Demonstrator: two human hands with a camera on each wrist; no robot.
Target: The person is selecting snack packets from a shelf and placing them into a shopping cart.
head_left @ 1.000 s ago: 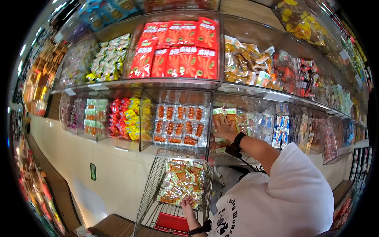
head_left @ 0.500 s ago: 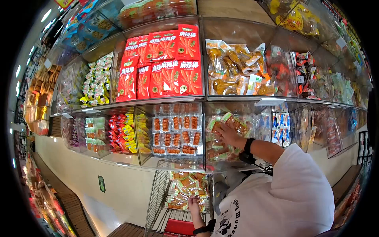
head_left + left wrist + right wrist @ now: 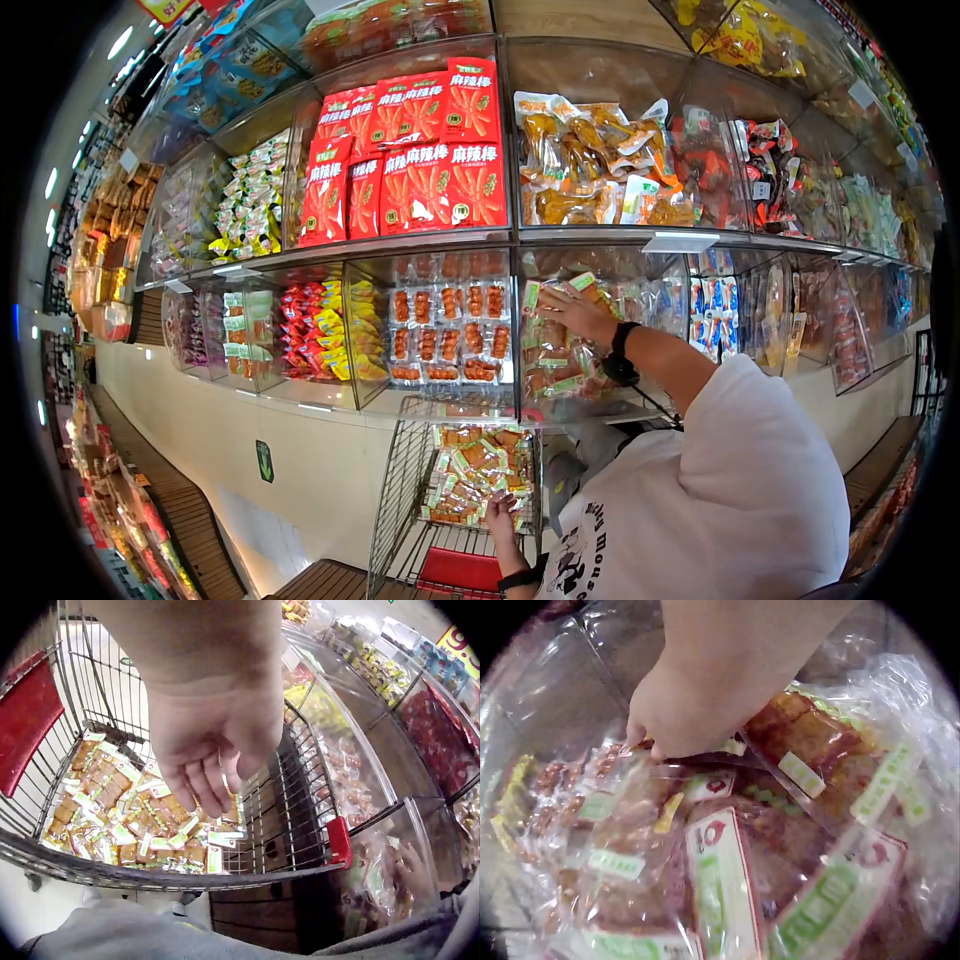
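In the head view my right hand (image 3: 580,315) lies with extended fingers on flat clear packets (image 3: 548,358) of brown food with green-and-white labels, inside a clear bin. The right wrist view has this hand (image 3: 697,712) low over the packets (image 3: 780,840), fingertips touching the wrap near an edge and partly hidden. My left hand (image 3: 500,515) hangs above the shopping cart (image 3: 382,535), near a heap of similar packets (image 3: 475,470). Up close, the left hand (image 3: 217,739) has loosely curled fingers and holds nothing; packets (image 3: 112,795) lie below it.
Left of that bin are small packs of reddish-brown pieces (image 3: 450,335) and red and yellow packets (image 3: 310,330). Above stand red bags (image 3: 425,185) and bagged brown food (image 3: 570,150). Clear dividers and a shelf edge (image 3: 400,245) frame the bins. The cart has a red flap (image 3: 458,568).
My right hand has shifted on the packets, and a labelled packet beneath it lies at another angle. My left hand stays above the cart. The head view has shifted.
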